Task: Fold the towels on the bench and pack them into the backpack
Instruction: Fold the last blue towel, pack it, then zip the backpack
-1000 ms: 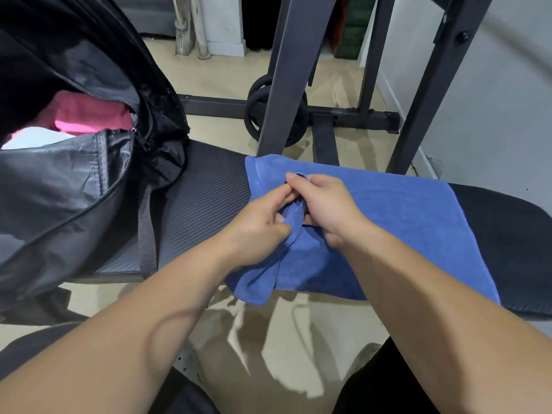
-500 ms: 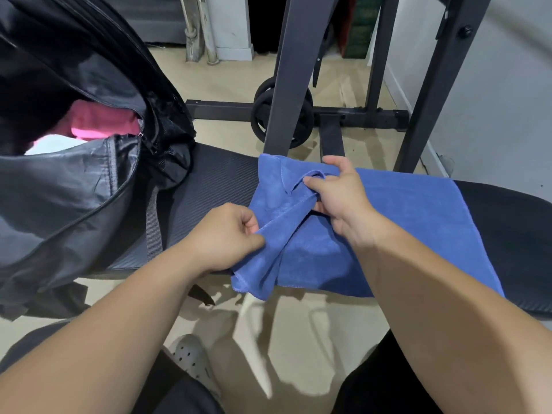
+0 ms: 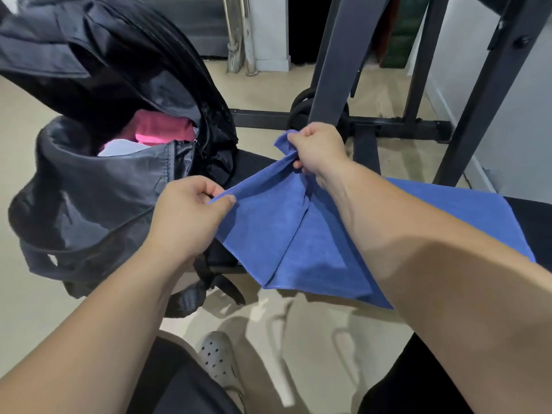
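1. Head view: the blue towel point(image 3: 286, 234) lies partly on the black padded surface point(image 3: 534, 225). Its left end is lifted off the surface and stretched taut between both hands.
2. The left hand point(image 3: 191, 210) pinches the towel's near corner, its fingers point(image 3: 209, 192) curled against the thumb, just beside the backpack point(image 3: 89, 198).
3. The right hand point(image 3: 318, 150) grips the far corner, clenched round bunched cloth above the far edge of the surface.
4. The towel's near edge hangs over the front of the surface (a diagonal crease runs down from the right hand).
5. The black backpack sits at the left end of the surface with its main compartment gaping open. A pink towel point(image 3: 161, 130) and something white point(image 3: 122, 149) lie inside.
6. Behind the surface stand dark metal frame uprights point(image 3: 331, 55), with a weight plate point(image 3: 298, 110) at their foot.
7. Below, a perforated grey shoe point(image 3: 216, 357) rests on the beige floor point(image 3: 313, 339).
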`<move>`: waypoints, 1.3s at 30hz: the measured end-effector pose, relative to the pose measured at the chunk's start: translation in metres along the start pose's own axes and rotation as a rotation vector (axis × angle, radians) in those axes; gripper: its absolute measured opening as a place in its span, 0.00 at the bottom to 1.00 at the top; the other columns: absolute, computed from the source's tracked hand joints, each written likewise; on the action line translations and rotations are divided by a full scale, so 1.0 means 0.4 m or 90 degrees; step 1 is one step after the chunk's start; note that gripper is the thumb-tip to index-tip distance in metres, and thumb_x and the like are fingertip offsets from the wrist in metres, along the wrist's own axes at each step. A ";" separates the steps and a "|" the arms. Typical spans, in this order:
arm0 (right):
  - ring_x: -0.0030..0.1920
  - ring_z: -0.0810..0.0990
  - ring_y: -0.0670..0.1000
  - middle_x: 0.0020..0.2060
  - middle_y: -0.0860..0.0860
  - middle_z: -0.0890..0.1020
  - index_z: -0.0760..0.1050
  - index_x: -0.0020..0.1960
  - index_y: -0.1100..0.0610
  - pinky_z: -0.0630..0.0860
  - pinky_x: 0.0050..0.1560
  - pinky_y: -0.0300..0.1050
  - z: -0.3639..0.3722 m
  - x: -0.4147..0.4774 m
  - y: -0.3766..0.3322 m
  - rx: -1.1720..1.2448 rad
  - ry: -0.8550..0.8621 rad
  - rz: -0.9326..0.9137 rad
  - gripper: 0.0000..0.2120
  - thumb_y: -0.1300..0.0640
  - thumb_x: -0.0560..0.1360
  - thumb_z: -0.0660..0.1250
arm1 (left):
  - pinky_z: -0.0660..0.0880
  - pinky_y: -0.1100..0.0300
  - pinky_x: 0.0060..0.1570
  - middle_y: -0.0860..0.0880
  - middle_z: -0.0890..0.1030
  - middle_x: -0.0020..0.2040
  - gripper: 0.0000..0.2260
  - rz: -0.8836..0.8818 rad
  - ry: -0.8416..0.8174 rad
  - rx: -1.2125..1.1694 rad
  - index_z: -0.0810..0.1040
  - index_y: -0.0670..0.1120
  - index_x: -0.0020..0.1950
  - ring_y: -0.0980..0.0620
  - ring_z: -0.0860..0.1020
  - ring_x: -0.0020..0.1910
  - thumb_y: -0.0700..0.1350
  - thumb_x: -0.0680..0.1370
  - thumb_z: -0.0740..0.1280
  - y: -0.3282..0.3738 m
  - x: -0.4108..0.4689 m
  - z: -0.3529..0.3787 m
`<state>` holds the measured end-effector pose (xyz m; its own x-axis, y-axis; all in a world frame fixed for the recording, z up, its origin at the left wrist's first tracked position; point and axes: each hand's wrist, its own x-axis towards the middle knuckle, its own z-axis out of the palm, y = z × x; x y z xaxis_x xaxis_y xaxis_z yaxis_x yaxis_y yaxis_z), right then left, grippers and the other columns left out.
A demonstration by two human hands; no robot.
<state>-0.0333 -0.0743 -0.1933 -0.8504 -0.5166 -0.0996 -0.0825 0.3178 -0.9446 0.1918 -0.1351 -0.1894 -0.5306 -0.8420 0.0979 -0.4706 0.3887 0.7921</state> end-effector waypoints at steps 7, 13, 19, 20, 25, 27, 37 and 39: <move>0.28 0.69 0.50 0.33 0.53 0.70 0.68 0.46 0.56 0.68 0.28 0.41 -0.047 0.032 -0.059 0.119 -0.020 -0.011 0.09 0.52 0.82 0.60 | 0.65 0.61 0.29 0.55 0.72 0.25 0.06 0.051 0.029 -0.078 0.79 0.47 0.37 0.56 0.67 0.25 0.43 0.73 0.73 0.089 -0.052 0.000; 0.39 0.76 0.53 0.39 0.54 0.75 0.70 0.41 0.54 0.74 0.40 0.47 -0.220 0.039 0.047 0.210 0.028 0.059 0.10 0.52 0.80 0.64 | 0.67 0.62 0.29 0.54 0.71 0.24 0.06 0.118 -0.211 -0.133 0.79 0.48 0.39 0.55 0.67 0.25 0.41 0.75 0.72 0.216 -0.128 0.149; 0.32 0.73 0.54 0.38 0.58 0.73 0.71 0.54 0.66 0.68 0.32 0.43 -0.355 -0.013 0.207 0.131 0.073 0.115 0.14 0.63 0.70 0.67 | 0.66 0.68 0.26 0.55 0.72 0.24 0.06 0.097 -0.376 -0.100 0.79 0.49 0.40 0.57 0.69 0.24 0.40 0.76 0.68 0.235 -0.196 0.331; 0.27 0.72 0.52 0.37 0.57 0.73 0.71 0.57 0.61 0.66 0.27 0.38 -0.367 -0.021 0.228 0.115 0.085 0.130 0.14 0.65 0.72 0.66 | 0.64 0.69 0.25 0.55 0.72 0.24 0.05 0.105 -0.378 -0.080 0.79 0.48 0.41 0.57 0.69 0.24 0.40 0.76 0.68 0.227 -0.204 0.351; 0.44 0.80 0.51 0.49 0.53 0.81 0.80 0.50 0.55 0.77 0.39 0.41 -0.394 -0.015 0.293 0.076 0.061 0.105 0.11 0.69 0.75 0.68 | 0.64 0.64 0.25 0.57 0.72 0.24 0.05 0.086 -0.383 -0.043 0.78 0.48 0.41 0.59 0.71 0.20 0.40 0.76 0.68 0.188 -0.220 0.410; 0.53 0.83 0.53 0.57 0.53 0.82 0.80 0.59 0.57 0.82 0.52 0.46 -0.398 -0.012 0.303 0.073 0.038 0.107 0.13 0.66 0.76 0.70 | 0.65 0.64 0.26 0.58 0.72 0.24 0.06 0.090 -0.381 -0.026 0.78 0.48 0.40 0.60 0.72 0.20 0.42 0.77 0.68 0.186 -0.222 0.419; 0.53 0.85 0.50 0.57 0.53 0.83 0.77 0.68 0.57 0.82 0.55 0.46 -0.445 -0.037 0.262 0.135 0.071 0.023 0.21 0.64 0.75 0.71 | 0.63 0.68 0.28 0.56 0.71 0.23 0.06 0.169 -0.384 -0.058 0.80 0.49 0.41 0.57 0.70 0.25 0.40 0.77 0.69 0.246 -0.246 0.437; 0.53 0.84 0.49 0.59 0.51 0.81 0.76 0.69 0.56 0.82 0.56 0.45 -0.463 -0.040 0.276 0.097 0.107 0.032 0.23 0.62 0.75 0.71 | 0.64 0.65 0.30 0.56 0.71 0.24 0.04 0.172 -0.419 -0.063 0.80 0.49 0.42 0.57 0.70 0.25 0.45 0.77 0.70 0.265 -0.262 0.446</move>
<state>-0.1249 0.1165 -0.2380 -0.9272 -0.3593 -0.1055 0.0300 0.2094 -0.9774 0.0716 0.0612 -0.2233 -0.9494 -0.3083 -0.0608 -0.2131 0.4894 0.8456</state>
